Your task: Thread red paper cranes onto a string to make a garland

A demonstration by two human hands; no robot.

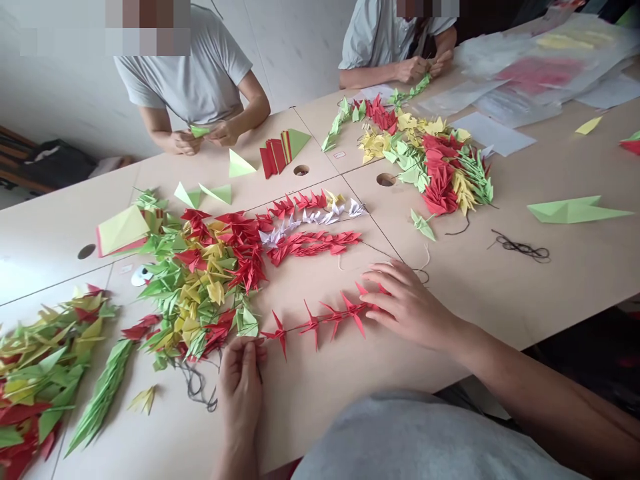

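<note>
A row of red paper cranes [311,325] threaded on a dark string stretches over the table between my two hands. My left hand [243,370] is closed in a pinch on the string at the left end of the row. My right hand [407,303] curls over the cranes at the right end, its fingers bent round them and partly hiding them. Just beyond my left hand lies a heap of green, yellow and red paper cranes [207,287]. Strung red and white cranes [315,245] extend from that heap, farther from me than the row.
More cranes [45,367] pile up at left, beside a green strand [103,387]. Two people sit opposite, one holding green paper [200,131], the other a green strand [410,92]. Loose black string [520,247], a mixed crane pile [443,163] and plastic bags [540,73] lie right.
</note>
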